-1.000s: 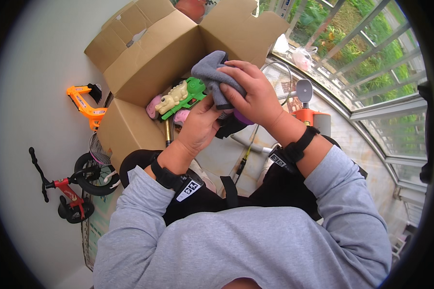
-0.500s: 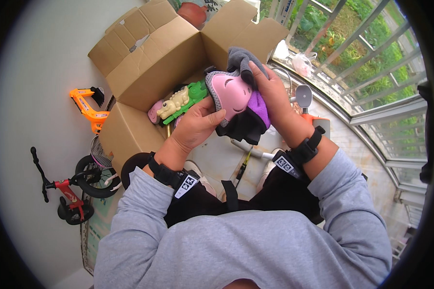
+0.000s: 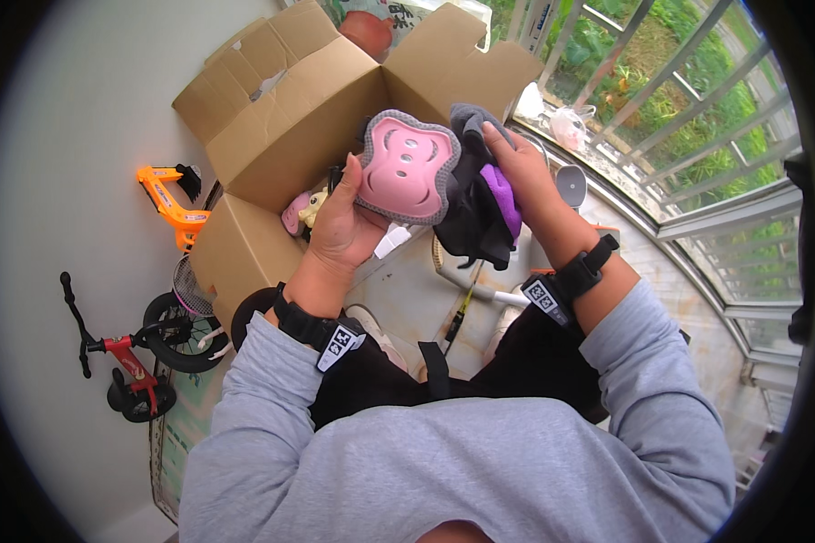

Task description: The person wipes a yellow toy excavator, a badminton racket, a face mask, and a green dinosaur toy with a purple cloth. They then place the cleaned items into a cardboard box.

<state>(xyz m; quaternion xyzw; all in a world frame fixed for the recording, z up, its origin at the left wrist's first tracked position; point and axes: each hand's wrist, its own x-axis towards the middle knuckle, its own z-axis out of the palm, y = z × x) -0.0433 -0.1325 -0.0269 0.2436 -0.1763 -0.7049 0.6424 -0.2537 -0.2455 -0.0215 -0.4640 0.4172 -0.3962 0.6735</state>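
Before an open cardboard box (image 3: pixel 312 136), a person's left hand (image 3: pixel 342 228) grips a pink pad (image 3: pixel 409 167); the right hand (image 3: pixel 523 174) clutches grey, black and purple cloth (image 3: pixel 473 213).

Pink pad (image 3: pixel 423 178) in smooth, faintly glossy plastic — grey cloth (image 3: pixel 471 116), matt — box (image 3: pixel 285 149) of matt brown cardboard
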